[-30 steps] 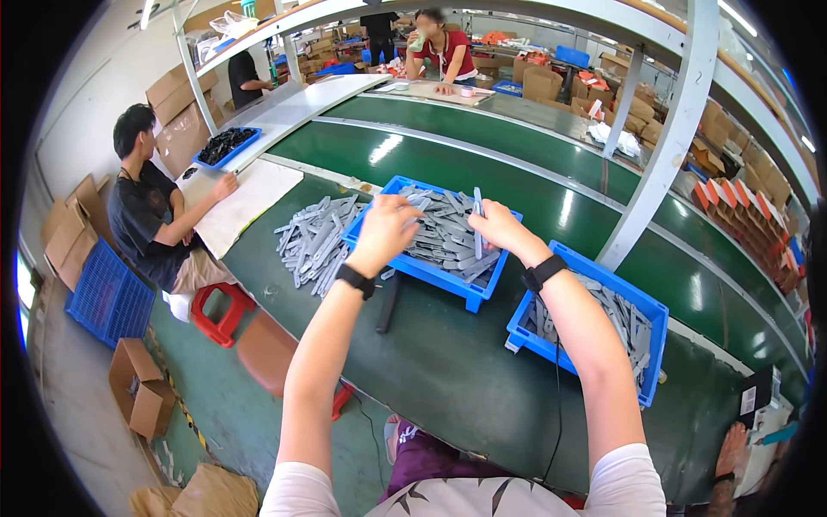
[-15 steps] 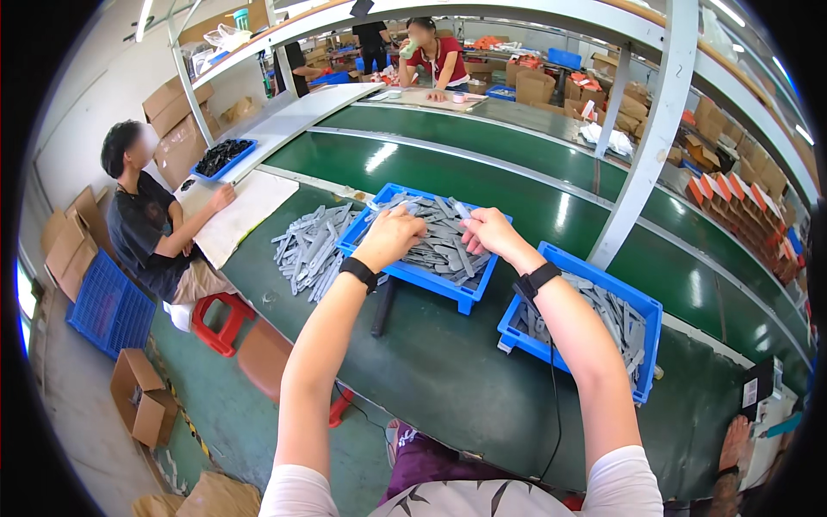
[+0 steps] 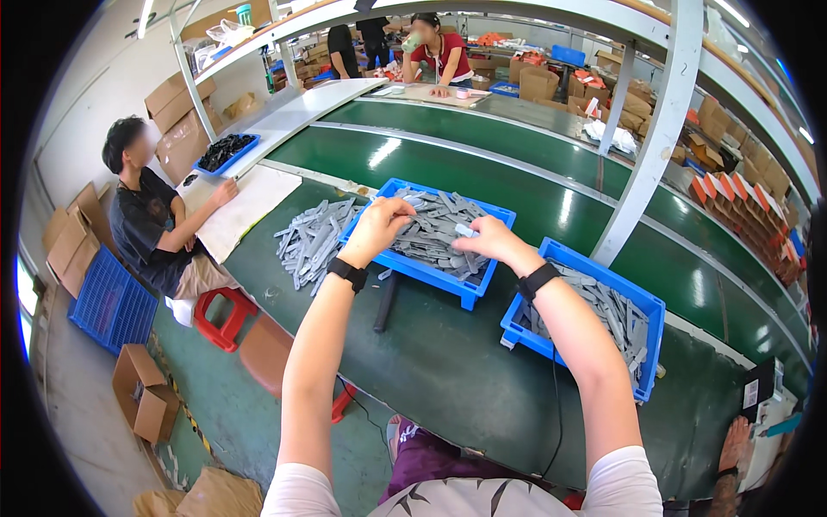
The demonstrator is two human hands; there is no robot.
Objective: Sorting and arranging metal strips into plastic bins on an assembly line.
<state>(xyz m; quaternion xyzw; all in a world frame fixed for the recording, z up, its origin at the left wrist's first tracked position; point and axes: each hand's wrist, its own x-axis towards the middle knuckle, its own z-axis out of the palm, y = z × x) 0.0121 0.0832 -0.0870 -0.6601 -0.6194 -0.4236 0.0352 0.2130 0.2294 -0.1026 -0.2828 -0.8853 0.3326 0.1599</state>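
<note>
A blue plastic tray (image 3: 435, 280) heaped with flat grey plastic strips (image 3: 438, 226) stands on the dark green bench in front of me. My left hand (image 3: 379, 228) is over the tray's left end, fingers bent and pinched together at the strips; what lies between them is hidden. Over the right part of the heap, my right hand (image 3: 493, 241) grips a small pale grey piece (image 3: 466, 230) between thumb and fingers. Loose grey strips (image 3: 314, 241) form a pile on the bench left of the tray. Black bands circle both wrists.
A second blue tray (image 3: 656, 345) of grey strips stands right of the first. A dark bar (image 3: 386, 303) lies before the first tray. Behind runs a green conveyor (image 3: 517, 177), with a white post (image 3: 650, 138) beside it. One person (image 3: 155, 215) sits at left; another (image 3: 444, 60) stands beyond.
My left hand has shifted slightly left and up, toward the tray's left rim. My right hand has turned and lowered a little, showing the pale piece more plainly.
</note>
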